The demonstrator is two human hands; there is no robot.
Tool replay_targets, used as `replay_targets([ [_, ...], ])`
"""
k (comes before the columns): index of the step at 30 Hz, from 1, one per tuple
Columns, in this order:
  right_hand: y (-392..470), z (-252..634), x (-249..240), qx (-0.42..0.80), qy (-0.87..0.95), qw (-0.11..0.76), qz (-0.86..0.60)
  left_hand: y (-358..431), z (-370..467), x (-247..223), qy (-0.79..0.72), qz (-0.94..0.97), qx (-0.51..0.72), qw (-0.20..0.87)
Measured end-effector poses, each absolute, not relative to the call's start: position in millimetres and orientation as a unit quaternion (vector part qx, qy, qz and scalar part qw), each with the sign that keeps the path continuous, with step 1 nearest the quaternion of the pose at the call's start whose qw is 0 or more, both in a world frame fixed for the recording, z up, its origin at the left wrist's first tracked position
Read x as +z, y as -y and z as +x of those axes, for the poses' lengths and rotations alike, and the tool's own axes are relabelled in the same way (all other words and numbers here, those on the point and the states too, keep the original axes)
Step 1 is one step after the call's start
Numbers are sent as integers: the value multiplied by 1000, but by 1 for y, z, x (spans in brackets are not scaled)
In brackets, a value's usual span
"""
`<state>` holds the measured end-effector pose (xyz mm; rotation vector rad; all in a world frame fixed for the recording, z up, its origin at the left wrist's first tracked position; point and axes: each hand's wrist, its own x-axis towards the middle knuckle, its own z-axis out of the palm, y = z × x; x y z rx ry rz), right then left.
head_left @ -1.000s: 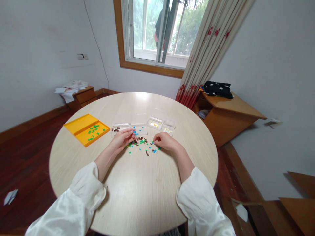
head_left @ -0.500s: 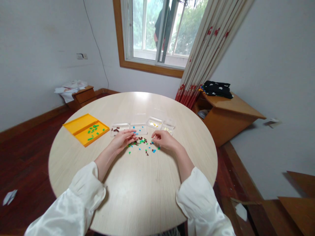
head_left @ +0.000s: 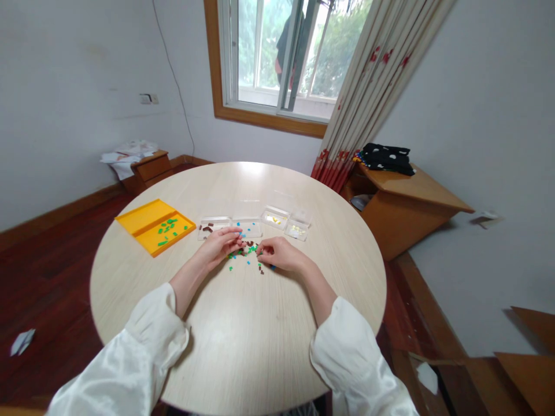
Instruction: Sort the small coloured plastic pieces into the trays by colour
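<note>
Small green, brown and blue toy bricks (head_left: pixel 251 249) lie in a loose pile on the round wooden table (head_left: pixel 243 335). My left hand (head_left: pixel 219 247) rests at the pile's left side, fingers stretched and slightly bent, thumb apart. Blue pieces show by its fingertips; whether it touches them is unclear. Over the pile's right side, my right hand (head_left: pixel 280 254) points down with thumb and fingers together; anything between them is hidden. Behind the hands stand a clear box of brown bricks (head_left: pixel 217 219) and a clear box with blue bricks (head_left: pixel 255 230).
A clear box with yellow pieces (head_left: pixel 274 211) and one with pale pieces (head_left: pixel 297 229) stand farther right. An open yellow case (head_left: pixel 139 219) holding green bricks lies at the left. Beyond the table are a wooden cabinet (head_left: pixel 403 214) and a curtain (head_left: pixel 368 86).
My right hand has moved left and slightly down over the pile, now covering blue bricks that showed before. My left hand has stayed nearly still. The whole view has shifted slightly.
</note>
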<state>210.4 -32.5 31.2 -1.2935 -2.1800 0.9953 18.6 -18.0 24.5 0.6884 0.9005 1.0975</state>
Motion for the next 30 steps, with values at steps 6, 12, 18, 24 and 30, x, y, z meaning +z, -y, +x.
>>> replay_targets([
  [6,36,201,23,388,778,235,-435,17,19,23,-403,321,487,705],
  [12,36,198,21,330,823,203,-416,18,19,23,-393,331,489,705],
  [18,36,194,22,298,843,190,-406,17,18,20,-388,339,487,705],
  [24,36,195,25,290,826,220,-431,17,18,23,-397,333,482,706],
  [30,30,195,23,232,789,350,-448,18,19,24,-403,339,490,695],
])
